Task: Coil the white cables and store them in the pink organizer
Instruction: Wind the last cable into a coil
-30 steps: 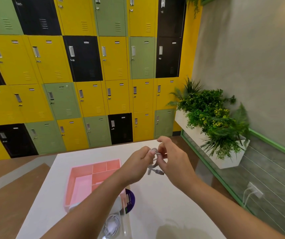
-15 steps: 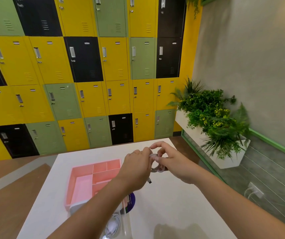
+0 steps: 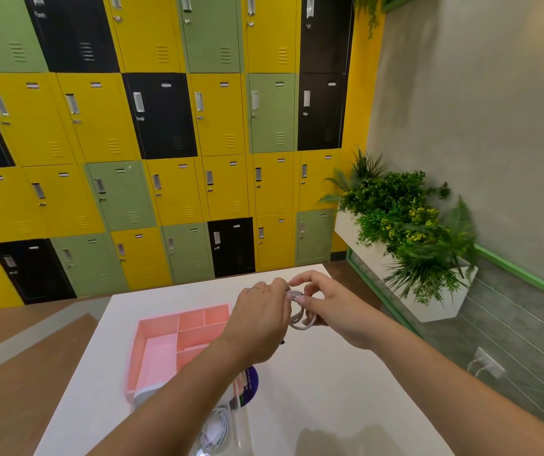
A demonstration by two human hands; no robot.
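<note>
A small coil of white cable [image 3: 298, 313] hangs in the air between my two hands, above the far half of the white table [image 3: 330, 396] and just right of the pink organizer's far right corner. The coil is a narrow oval of several loops. Its long axis runs roughly up and down, with the gathered top held at the fingers and the rounded bottom pointing at the table. My left hand [image 3: 260, 319] has its fingers curled round the top of the loops from the left. My right hand [image 3: 333, 307] pinches the same spot between thumb and forefinger, the other fingers loosely bent behind the coil. A small dark tip shows just under the left hand; I think it is the cable's free end, but it is too small to be sure. The pink organizer [image 3: 162, 350] lies on the left side of the table, its small compartments along the far edge. A second bundle of white cable [image 3: 214, 429] lies at the near edge, partly under my left forearm, beside a purple disc [image 3: 252, 383]. As I judge it, the risk is a slackening pinch: the springy loops would open and the free end unwind. A coil left too wide might also catch on the organizer's dividers.
</note>
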